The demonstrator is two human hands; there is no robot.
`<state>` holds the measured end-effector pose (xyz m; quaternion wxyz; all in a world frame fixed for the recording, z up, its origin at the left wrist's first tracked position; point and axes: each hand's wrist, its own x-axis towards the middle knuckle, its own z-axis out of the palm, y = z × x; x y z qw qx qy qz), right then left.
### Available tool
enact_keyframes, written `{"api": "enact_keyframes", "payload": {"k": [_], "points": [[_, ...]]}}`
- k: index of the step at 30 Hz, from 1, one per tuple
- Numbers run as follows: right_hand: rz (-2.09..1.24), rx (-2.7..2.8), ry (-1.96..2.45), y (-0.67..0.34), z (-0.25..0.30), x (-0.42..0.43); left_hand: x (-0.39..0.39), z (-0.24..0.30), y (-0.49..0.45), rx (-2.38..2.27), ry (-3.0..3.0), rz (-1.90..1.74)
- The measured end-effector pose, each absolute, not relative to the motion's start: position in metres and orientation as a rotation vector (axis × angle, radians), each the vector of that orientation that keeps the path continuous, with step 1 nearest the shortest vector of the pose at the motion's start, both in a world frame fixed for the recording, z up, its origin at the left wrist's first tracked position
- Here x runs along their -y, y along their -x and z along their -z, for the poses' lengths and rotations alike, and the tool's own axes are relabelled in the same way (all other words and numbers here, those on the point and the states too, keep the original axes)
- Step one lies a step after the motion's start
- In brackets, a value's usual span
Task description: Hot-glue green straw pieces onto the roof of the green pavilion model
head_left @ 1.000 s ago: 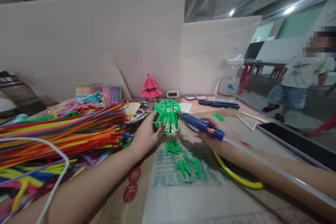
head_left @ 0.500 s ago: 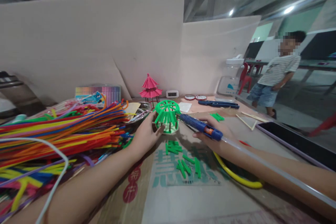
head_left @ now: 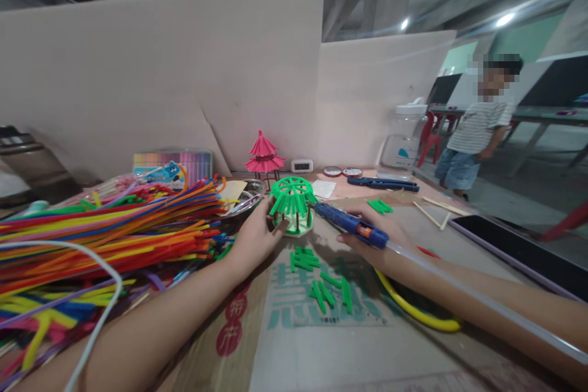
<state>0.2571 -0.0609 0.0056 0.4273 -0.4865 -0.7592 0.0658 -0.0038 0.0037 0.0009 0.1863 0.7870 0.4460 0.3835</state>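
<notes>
A small green straw pavilion (head_left: 292, 203) stands on a pale base on the cardboard sheet (head_left: 303, 343). My left hand (head_left: 253, 234) grips its left side and base, fingers curled around it. My right hand (head_left: 374, 228) is closed on a blue hot glue gun (head_left: 350, 225), whose tip touches the pavilion's right side. A clear glue stick (head_left: 478, 297) trails back from the gun along my right forearm. Several cut green straw pieces (head_left: 321, 275) lie on the cardboard just in front of the pavilion.
A big pile of coloured straws (head_left: 105, 226) fills the left. A pink pavilion (head_left: 263, 157), a marker box (head_left: 172, 165), a small clock (head_left: 302, 165), a jar (head_left: 403, 141) and blue cutters (head_left: 383, 183) line the back. A dark tablet (head_left: 519, 245) and yellow cord (head_left: 413, 309) lie right. Another person (head_left: 478, 128) stands beyond.
My hands and the glue gun have stayed at the green pavilion, shifting only slightly. The person in the background has walked left and farther off.
</notes>
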Motion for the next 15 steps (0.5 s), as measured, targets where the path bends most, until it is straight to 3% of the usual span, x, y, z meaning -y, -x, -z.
{"api": "enact_keyframes", "payload": {"k": [15], "points": [[-0.222, 1.878, 1.166, -0.2552, -0.011, 0.0635, -0.004, 0.0006, 0.0039, -1.301, -2.202, -1.07]]}}
